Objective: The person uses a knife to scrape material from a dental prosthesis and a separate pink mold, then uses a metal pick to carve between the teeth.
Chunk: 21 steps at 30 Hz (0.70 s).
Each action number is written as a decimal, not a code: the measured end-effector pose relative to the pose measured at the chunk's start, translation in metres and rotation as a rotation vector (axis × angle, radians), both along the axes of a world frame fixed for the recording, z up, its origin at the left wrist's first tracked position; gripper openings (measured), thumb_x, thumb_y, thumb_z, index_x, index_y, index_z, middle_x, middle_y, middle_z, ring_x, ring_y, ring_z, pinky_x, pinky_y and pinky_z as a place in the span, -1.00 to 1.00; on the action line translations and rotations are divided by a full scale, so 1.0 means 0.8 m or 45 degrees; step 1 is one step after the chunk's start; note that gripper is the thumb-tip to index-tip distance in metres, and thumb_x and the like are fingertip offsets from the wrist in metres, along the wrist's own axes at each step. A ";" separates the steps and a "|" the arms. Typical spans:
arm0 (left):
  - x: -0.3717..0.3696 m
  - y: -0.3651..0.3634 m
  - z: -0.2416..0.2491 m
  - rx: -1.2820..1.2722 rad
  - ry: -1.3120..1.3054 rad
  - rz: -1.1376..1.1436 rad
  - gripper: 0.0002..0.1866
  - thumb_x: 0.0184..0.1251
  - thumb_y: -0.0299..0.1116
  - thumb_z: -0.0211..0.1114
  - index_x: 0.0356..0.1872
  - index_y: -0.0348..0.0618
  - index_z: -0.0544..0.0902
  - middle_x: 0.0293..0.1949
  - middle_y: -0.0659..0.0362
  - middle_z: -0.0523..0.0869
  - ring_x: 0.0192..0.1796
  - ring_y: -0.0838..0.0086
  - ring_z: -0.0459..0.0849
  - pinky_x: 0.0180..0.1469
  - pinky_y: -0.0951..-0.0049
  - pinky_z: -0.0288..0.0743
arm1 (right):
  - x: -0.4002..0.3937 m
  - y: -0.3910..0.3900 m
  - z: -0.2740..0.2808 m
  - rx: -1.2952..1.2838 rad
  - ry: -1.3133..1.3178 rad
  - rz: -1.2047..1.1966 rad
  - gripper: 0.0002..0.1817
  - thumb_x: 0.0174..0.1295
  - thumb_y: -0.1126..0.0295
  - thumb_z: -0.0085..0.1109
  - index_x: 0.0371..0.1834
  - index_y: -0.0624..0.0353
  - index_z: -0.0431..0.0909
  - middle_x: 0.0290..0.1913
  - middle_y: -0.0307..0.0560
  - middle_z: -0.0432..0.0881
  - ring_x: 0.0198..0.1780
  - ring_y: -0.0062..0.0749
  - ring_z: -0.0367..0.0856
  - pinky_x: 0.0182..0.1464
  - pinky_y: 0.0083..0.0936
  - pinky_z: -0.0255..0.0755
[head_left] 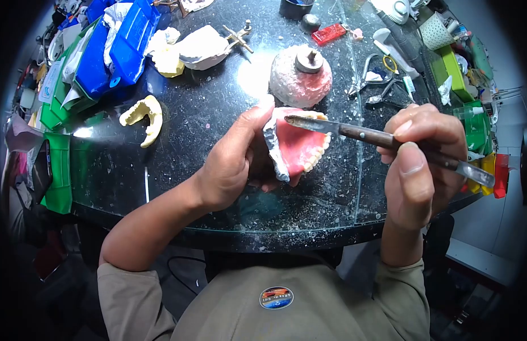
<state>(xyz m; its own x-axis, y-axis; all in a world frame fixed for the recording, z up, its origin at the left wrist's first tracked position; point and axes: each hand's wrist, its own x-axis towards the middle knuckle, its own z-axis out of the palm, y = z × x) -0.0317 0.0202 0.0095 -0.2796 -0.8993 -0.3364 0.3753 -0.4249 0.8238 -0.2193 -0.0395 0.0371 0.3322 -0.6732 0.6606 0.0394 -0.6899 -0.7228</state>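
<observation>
My left hand [232, 156] grips a pink denture [297, 142] with a row of cream teeth along its right side. Crumpled silver foil runs down its left edge. Between the thumb and fingers of my right hand [425, 153] is a wax knife [365, 135] with a brown handle and metal ends. Its blade tip lies over the upper part of the pink surface; whether it touches cannot be made out. Just beyond the denture stands a rounded plaster mould [300, 77], stained pink, with a metal piece on top.
A cream horseshoe-shaped cast [145, 119] lies left on the dark table. Blue bins [130, 45] stand at the back left. Pliers [368, 77], a toothbrush [409, 85] and a red block [329, 34] lie at the back right. The table's front edge runs below my forearms.
</observation>
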 end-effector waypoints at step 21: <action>-0.001 0.002 -0.001 -0.020 -0.101 -0.005 -0.32 0.38 0.14 -0.50 0.13 -0.13 0.41 -0.41 0.23 0.58 -0.54 0.66 0.35 -0.54 0.65 0.14 | 0.000 0.005 0.000 0.015 0.067 0.000 -0.78 0.04 0.34 0.06 -0.36 0.29 0.37 -0.50 -0.13 0.36 -0.57 -0.60 0.27 -0.58 -0.70 0.15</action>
<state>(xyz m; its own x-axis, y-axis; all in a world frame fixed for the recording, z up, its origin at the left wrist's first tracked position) -0.0325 0.0220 0.0088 -0.2561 -0.9035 -0.3438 0.3072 -0.4133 0.8572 -0.2191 -0.0358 0.0371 0.3664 -0.6807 0.6343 0.0008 -0.6815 -0.7318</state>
